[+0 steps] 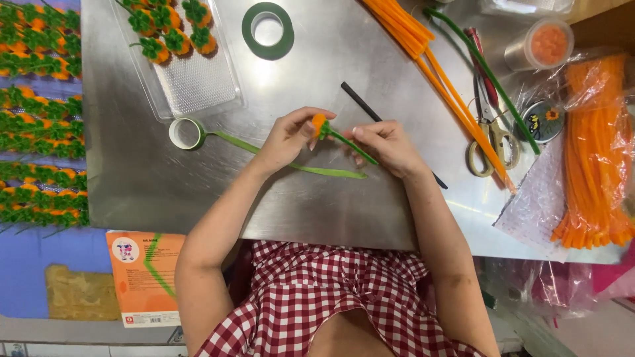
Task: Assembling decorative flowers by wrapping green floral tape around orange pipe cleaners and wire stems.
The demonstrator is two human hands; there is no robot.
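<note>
**Pipe-cleaner flower held over the steel table**

My left hand [288, 137] pinches the small orange flower head [319, 122] between thumb and fingertips — the grip is closed right on the bloom and the green tuft under it. My right hand [387, 145] is curled around the green stem [354, 147], fingers folded over it, so both hands grasp the same pipe-cleaner flower just above the metal table [317, 211], near the middle of the tabletop.

The flower's long axis is a diagonal: the orange head points toward 10 o'clock, the stem trails toward 4 o'clock and slips under my right fingers. A strip of green floral tape [311, 170] runs from its small roll [186, 133], at 9 o'clock of my left hand, under both hands toward 4 o'clock, almost parallel to the stem. A thin black stick [360, 101] lies behind my right hand on the same diagonal.

At 12 o'clock sits a larger roll of dark green tape [268, 30]; at 11 o'clock a clear plastic tray [198, 82] holds finished orange flowers. Toward 2 o'clock lie loose orange pipe cleaners [403, 30] and scissors [491, 135] — and at 3 o'clock a bagged bundle of orange pipe cleaners [598, 152].
</note>
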